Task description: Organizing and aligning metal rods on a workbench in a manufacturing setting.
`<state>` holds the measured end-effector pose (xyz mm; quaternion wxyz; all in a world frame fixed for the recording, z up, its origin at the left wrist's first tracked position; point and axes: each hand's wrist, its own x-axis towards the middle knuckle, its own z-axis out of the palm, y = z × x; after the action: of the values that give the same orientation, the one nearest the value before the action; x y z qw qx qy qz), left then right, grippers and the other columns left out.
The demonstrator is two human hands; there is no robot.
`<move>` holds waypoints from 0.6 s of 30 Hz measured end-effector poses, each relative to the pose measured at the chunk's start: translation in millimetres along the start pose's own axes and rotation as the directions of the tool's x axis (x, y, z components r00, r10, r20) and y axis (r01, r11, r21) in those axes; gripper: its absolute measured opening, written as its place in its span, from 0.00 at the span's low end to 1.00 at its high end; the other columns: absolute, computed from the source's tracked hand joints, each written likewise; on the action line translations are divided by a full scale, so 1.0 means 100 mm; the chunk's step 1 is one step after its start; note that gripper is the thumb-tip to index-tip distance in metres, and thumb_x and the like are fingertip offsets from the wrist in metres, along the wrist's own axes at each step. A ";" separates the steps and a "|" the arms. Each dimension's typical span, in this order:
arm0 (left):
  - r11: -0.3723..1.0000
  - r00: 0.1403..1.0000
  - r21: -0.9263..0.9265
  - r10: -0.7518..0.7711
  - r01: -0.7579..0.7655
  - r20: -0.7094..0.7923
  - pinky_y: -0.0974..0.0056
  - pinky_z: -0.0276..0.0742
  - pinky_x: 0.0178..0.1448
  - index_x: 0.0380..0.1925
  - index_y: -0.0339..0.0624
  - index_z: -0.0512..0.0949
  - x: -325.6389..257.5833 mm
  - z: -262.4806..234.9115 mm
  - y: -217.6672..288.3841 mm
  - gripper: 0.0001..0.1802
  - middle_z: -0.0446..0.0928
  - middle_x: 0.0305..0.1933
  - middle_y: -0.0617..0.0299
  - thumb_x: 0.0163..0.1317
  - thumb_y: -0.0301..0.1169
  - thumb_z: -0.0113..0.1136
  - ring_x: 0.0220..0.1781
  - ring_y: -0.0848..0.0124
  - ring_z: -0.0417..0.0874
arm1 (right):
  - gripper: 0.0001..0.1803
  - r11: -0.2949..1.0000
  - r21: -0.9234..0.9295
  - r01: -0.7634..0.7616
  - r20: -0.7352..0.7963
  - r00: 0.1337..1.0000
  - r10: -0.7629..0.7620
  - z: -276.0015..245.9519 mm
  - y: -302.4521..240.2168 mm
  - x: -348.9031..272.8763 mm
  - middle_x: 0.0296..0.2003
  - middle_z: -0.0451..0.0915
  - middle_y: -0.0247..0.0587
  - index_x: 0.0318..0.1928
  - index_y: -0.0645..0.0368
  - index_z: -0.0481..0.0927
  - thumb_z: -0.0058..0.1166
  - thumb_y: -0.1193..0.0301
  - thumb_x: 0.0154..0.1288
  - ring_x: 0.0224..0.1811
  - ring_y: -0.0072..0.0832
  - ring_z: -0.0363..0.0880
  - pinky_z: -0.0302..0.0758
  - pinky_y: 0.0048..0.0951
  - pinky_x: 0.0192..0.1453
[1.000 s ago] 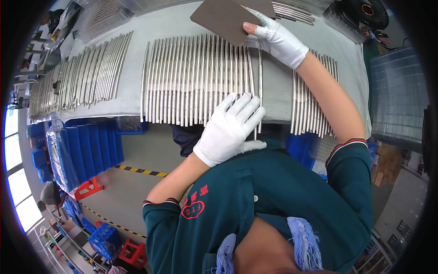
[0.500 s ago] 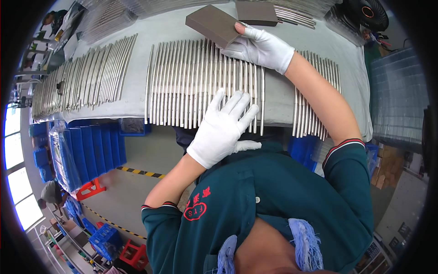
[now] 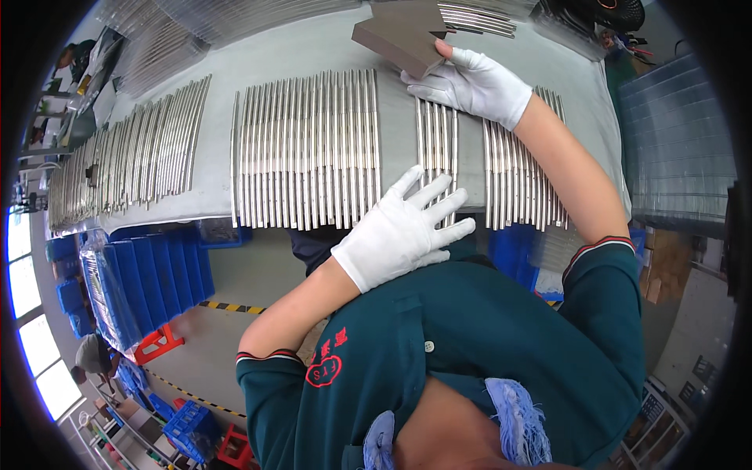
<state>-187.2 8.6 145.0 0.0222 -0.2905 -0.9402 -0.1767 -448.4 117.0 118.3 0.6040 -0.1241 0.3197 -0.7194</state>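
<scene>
My right hand (image 3: 472, 81), in a white glove, grips a brown rectangular block (image 3: 398, 37) at the far side of the grey table (image 3: 258, 59). My left hand (image 3: 402, 229), also gloved, lies flat with fingers spread on the near ends of a small group of shiny curved metal strips (image 3: 435, 137). A wide row of the same strips (image 3: 307, 149) lies to the left of that group, with a gap between them. More strips (image 3: 518, 172) lie under my right forearm.
Another batch of curved strips (image 3: 129, 160) lies at the table's left end. Stacked strips (image 3: 478, 17) sit at the far edge. Blue plastic bins (image 3: 141, 278) stand on the floor below the table. A clear ribbed container (image 3: 675, 141) is on the right.
My right hand has carried the brown block further away and to the right. A few strips now stand apart from the wide row, and my left hand has shifted right over them.
</scene>
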 end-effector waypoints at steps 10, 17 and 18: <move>0.980 0.984 0.092 -0.180 0.178 0.013 0.41 0.59 0.75 0.60 0.59 0.76 -0.37 -0.16 0.00 0.31 0.72 0.66 0.55 0.55 0.49 0.68 0.70 0.55 0.70 | 0.28 1.000 -0.002 -0.011 0.029 1.000 0.011 0.29 0.18 0.46 0.58 0.76 0.56 0.63 0.70 0.69 0.56 0.61 0.73 0.60 0.43 0.79 0.77 0.41 0.67; 0.999 0.995 -0.009 -0.042 0.042 -0.088 0.43 0.61 0.74 0.61 0.57 0.73 -0.19 0.00 0.04 0.30 0.71 0.66 0.55 0.59 0.48 0.66 0.69 0.55 0.71 | 0.28 1.000 0.006 -0.005 0.033 0.999 0.005 0.09 0.06 0.23 0.56 0.79 0.53 0.62 0.68 0.71 0.58 0.61 0.71 0.60 0.43 0.79 0.76 0.43 0.68; 0.998 0.992 -0.019 -0.066 0.065 -0.110 0.43 0.61 0.74 0.62 0.56 0.73 -0.20 0.00 0.04 0.31 0.71 0.65 0.54 0.58 0.48 0.66 0.69 0.54 0.71 | 0.27 1.000 -0.006 0.020 0.010 1.000 -0.020 0.10 0.00 0.14 0.56 0.78 0.53 0.62 0.68 0.71 0.58 0.61 0.72 0.60 0.43 0.78 0.75 0.43 0.69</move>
<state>-168.6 0.6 143.3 0.0660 -0.2495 -0.9451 -0.2003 -445.7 100.7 122.9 0.5980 -0.1327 0.3175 -0.7239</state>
